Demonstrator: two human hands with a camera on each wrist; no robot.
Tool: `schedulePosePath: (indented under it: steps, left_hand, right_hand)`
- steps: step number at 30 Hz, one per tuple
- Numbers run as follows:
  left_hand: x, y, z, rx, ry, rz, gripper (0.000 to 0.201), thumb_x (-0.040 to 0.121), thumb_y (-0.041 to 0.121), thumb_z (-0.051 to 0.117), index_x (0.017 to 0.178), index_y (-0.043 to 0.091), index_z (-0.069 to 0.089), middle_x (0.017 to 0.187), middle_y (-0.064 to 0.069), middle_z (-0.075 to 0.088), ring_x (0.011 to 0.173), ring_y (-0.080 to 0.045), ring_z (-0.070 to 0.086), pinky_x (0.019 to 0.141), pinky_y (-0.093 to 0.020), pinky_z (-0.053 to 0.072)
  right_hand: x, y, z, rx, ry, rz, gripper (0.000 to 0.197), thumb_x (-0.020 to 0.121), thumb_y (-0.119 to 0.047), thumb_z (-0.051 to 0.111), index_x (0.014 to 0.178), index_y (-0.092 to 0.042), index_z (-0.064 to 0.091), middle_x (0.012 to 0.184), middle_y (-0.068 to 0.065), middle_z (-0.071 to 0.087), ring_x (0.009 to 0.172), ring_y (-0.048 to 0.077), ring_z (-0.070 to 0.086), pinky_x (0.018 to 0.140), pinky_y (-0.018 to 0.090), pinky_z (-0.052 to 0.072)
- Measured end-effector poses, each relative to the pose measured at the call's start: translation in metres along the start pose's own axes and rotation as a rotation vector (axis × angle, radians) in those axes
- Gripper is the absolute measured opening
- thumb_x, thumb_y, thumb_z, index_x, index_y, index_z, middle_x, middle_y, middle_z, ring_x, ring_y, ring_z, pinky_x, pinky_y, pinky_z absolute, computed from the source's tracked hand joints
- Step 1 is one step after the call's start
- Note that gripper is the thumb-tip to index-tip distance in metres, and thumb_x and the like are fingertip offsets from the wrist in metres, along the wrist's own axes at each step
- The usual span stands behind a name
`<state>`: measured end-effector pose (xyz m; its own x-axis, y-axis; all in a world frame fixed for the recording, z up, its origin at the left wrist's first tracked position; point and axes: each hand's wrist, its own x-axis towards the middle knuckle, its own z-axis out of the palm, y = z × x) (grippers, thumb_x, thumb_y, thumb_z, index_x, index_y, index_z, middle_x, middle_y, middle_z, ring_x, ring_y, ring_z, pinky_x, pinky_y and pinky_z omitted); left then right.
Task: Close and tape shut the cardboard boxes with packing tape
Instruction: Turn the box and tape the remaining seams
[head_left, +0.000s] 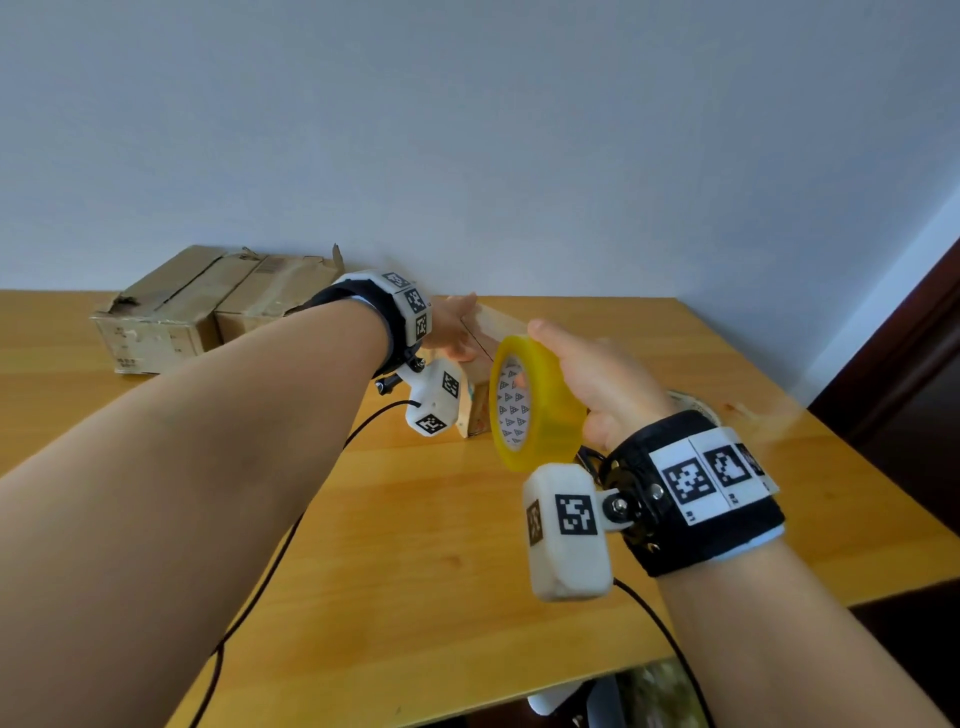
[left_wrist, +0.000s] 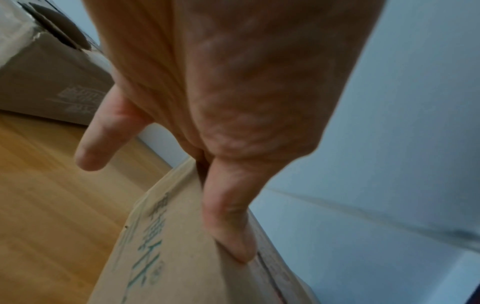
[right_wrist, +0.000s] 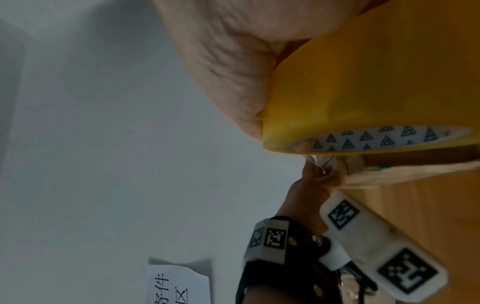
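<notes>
Both forearms are bare, with no sleeves. Each wrist wears a wide black strap faced with white panels printed with square black-and-white markers. A rounded white camera housing, marked the same way, hangs from each strap on a small bracket with a silver screw. A thin black cable trails from each housing toward the lower frame edge.

Pale blue-grey wall behind a wooden table, dark door frame at right.
</notes>
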<state>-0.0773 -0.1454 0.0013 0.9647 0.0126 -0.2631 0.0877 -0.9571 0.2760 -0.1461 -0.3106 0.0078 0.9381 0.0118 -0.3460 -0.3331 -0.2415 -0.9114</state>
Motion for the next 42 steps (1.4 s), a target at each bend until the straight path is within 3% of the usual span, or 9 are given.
schedulePosePath:
  steps: [5,9,13,21,24,26,29,38,42]
  left_hand:
    - [0.005,0.003,0.004,0.080,0.047,-0.018,0.074,0.099,0.029,0.056,0.156,0.010,0.013,0.149,-0.014,0.041,0.131,-0.031,0.045,0.103,-0.036,0.036]
    - [0.006,0.005,0.006,0.098,0.037,-0.007,0.066,0.101,0.021,0.052,0.155,0.010,0.016,0.162,-0.011,0.013,0.147,-0.029,0.023,0.115,-0.038,0.018]
    - [0.014,0.000,0.007,0.151,0.039,0.044,0.058,0.100,0.025,0.055,0.150,0.015,0.029,0.153,-0.012,0.028,0.134,-0.034,0.040,0.109,-0.042,0.031]
    - [0.028,-0.002,0.013,0.040,0.042,0.038,0.059,0.097,0.019,0.058,0.148,0.010,0.031,0.146,-0.012,0.037,0.132,-0.032,0.042,0.110,-0.045,0.034]
    - [0.031,-0.011,0.013,-0.215,0.008,0.041,0.079,0.091,0.028,0.065,0.155,0.019,0.020,0.152,-0.006,0.038,0.137,-0.029,0.040,0.113,-0.048,0.034]
    - [0.033,-0.010,0.014,-0.125,0.133,-0.020,0.077,0.093,0.041,0.059,0.155,0.019,0.019,0.136,-0.005,0.054,0.120,-0.031,0.055,0.093,-0.045,0.049]
    - [0.036,-0.002,0.018,0.181,0.255,-0.069,0.046,0.100,0.032,0.049,0.138,0.008,0.038,0.109,-0.008,0.065,0.083,-0.026,0.061,0.053,-0.032,0.044]
    - [0.043,-0.014,0.017,0.335,0.212,0.114,0.035,0.102,0.014,0.046,0.137,0.012,0.049,0.125,-0.009,0.063,0.111,-0.028,0.062,0.088,-0.034,0.049]
    - [0.041,-0.026,0.023,0.177,0.301,0.132,0.038,0.103,0.018,0.042,0.140,0.011,0.049,0.133,-0.014,0.059,0.120,-0.031,0.056,0.101,-0.039,0.045]
  right_hand:
    - [0.002,0.015,0.000,-0.002,0.022,0.029,0.056,0.089,-0.056,0.070,0.120,-0.009,0.067,0.105,0.015,0.076,0.097,0.028,0.073,0.094,0.051,0.058]
    - [0.001,0.019,0.004,0.003,0.032,0.041,0.062,0.089,-0.057,0.069,0.125,-0.007,0.063,0.107,0.014,0.075,0.101,0.035,0.072,0.095,0.053,0.057]
    - [0.002,0.025,0.003,0.004,0.006,0.057,0.041,0.096,-0.050,0.066,0.106,-0.010,0.069,0.097,0.011,0.079,0.094,0.032,0.073,0.097,0.054,0.056]
    - [-0.001,0.013,0.008,0.067,-0.020,0.040,0.050,0.090,-0.055,0.069,0.114,-0.011,0.069,0.106,0.010,0.076,0.090,0.027,0.073,0.086,0.045,0.060]
    - [0.001,-0.001,0.008,0.072,-0.024,0.042,0.092,0.059,-0.072,0.076,0.132,-0.017,0.063,0.135,0.014,0.066,0.122,0.035,0.064,0.104,0.062,0.049]
    - [0.000,-0.009,0.006,0.088,-0.048,0.019,0.079,0.069,-0.069,0.075,0.128,-0.017,0.065,0.128,0.014,0.070,0.118,0.036,0.065,0.106,0.062,0.047]
    - [-0.005,-0.018,0.003,0.089,-0.054,0.009,0.048,0.093,-0.055,0.067,0.115,-0.013,0.069,0.103,0.014,0.078,0.099,0.033,0.074,0.099,0.054,0.055]
    - [-0.009,0.008,0.003,0.120,-0.074,0.066,0.083,0.066,-0.072,0.074,0.129,-0.018,0.066,0.130,0.012,0.069,0.122,0.034,0.063,0.109,0.058,0.046]
    - [-0.007,0.008,0.004,0.174,-0.085,0.030,0.065,0.076,-0.066,0.073,0.117,-0.016,0.070,0.112,0.012,0.076,0.107,0.033,0.071,0.105,0.056,0.050]
